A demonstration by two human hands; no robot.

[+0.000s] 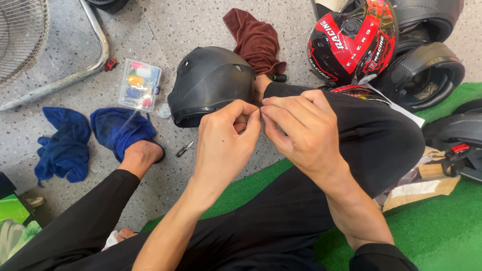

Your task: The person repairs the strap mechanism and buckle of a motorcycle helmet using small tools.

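Small part: we pinch something tiny between our fingertips, held over our lap just in front of the black helmet (211, 83); it is too small to make out.
Left hand (226, 140): closed in a pinch, thumb and forefinger pressed together on the small part.
Right hand (301, 128): fingertips drawn together and meeting the left ones at the same spot; we cannot tell whether it grips the part or only steadies it.
Handling: we judge the part to be very light and easy to drop, so it wants a fingertip pinch close to its middle, not a full grasp.
Black helmet: a matte shell lying on the speckled floor (191, 22), just beyond our hands; it looks stiff and bulky.
Maroon cloth (256, 40): soft and crumpled, touching the helmet's far side.
Clear plastic box (139, 84): left of the helmet, with coloured bits inside.
Small tool (184, 149): on the floor near our bare foot (140, 155).
Blue cloths (95, 135): heaped beside that foot.
Red and black helmet (351, 40): farther right, against other dark shells.
Green mat (437, 226): under our right side.
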